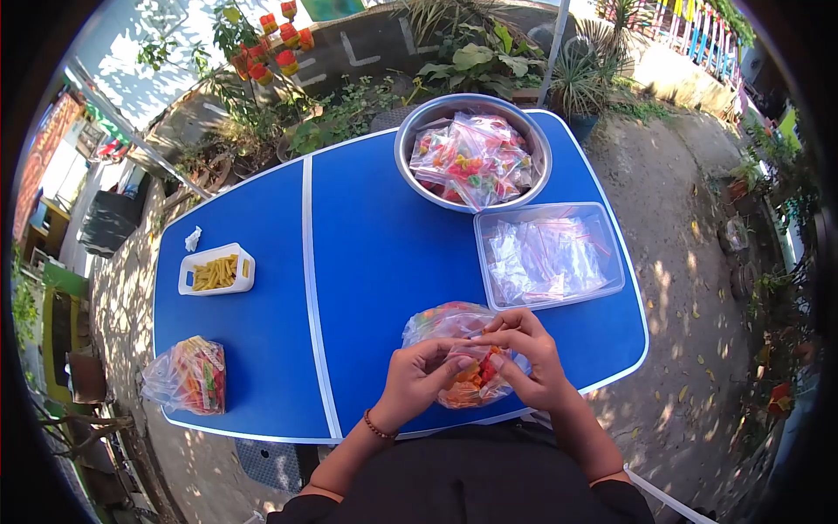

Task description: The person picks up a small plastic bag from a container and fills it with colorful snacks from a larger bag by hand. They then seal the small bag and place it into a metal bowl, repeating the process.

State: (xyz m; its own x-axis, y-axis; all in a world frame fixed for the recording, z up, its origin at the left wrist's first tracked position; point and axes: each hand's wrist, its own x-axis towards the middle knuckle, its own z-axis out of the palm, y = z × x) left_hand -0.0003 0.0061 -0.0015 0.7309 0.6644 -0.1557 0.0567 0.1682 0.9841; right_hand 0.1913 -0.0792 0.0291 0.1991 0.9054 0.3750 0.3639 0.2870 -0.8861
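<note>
Above the table's near edge, my left hand (412,382) and my right hand (536,362) meet, thumbs and fingers pinched together. Between them is the top of a small clear plastic bag (478,374) with red and orange pieces showing in it. Behind and under my hands lies a larger clear bag (443,323) of colourful pieces, partly hidden by my fingers. Just beyond my right hand stands a clear plastic tub (621,281) holding many flat, clear zip bags. A steel basin (407,175) farther back is heaped with filled small bags.
On the left half of the blue folding table (375,253), a white basket (248,271) holds yellow sticks. Crumpled white tissue (193,237) lies behind it. Another bag of colourful strips (194,377) rests at the left edge. Plants (489,65) line the wall beyond.
</note>
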